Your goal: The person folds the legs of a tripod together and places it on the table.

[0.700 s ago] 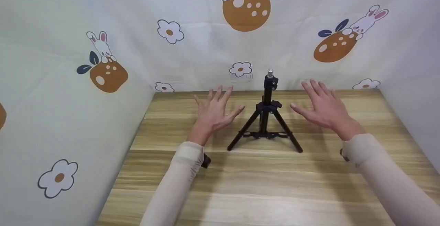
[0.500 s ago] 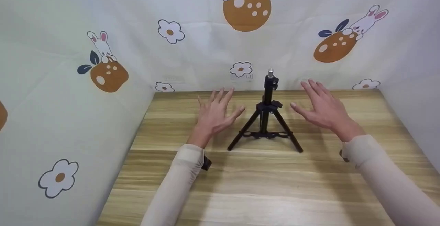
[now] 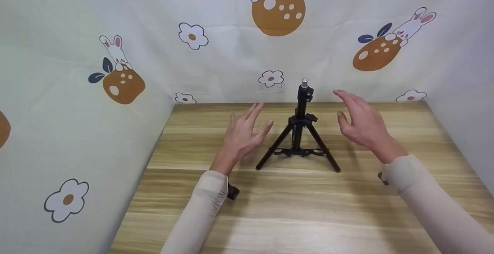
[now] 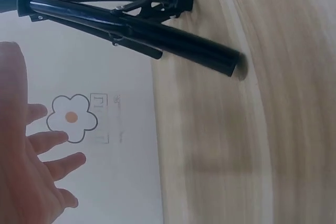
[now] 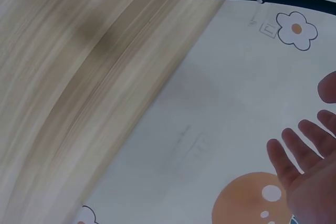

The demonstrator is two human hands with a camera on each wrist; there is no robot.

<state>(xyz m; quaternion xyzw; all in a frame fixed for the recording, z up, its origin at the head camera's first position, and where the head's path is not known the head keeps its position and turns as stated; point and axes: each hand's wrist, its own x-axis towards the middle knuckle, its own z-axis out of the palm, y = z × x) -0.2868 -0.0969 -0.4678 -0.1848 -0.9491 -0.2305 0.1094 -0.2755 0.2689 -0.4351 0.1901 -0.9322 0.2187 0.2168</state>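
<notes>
A small black tripod stand (image 3: 301, 121) stands upright on the wooden table, legs spread, with a silver stud on top of its short column. To its left my left hand (image 3: 243, 134) hovers with fingers extended and thumb toward the stand, holding nothing. On the other side my right hand (image 3: 362, 124) is raised, its palm turned toward the stand and its fingers extended, also holding nothing. The left wrist view shows a black tripod leg (image 4: 136, 32) close by, above the left hand's spread fingers (image 4: 63, 166). In the right wrist view, the right fingers (image 5: 299, 150) are apart from the stand.
The wood-grain table (image 3: 285, 215) extends toward me. Behind it hangs a pale curtain (image 3: 231, 61) printed with rabbits, oranges and flowers, and more pale fabric (image 3: 50, 130) encloses the left and right sides. Dark wrist devices (image 3: 232, 191) sit under both sleeve cuffs.
Both hands have rotated so the palms face inward more. The left hand has lowered slightly toward me, and the right thumb has drawn in from the stand. The tripod stand stays in place.
</notes>
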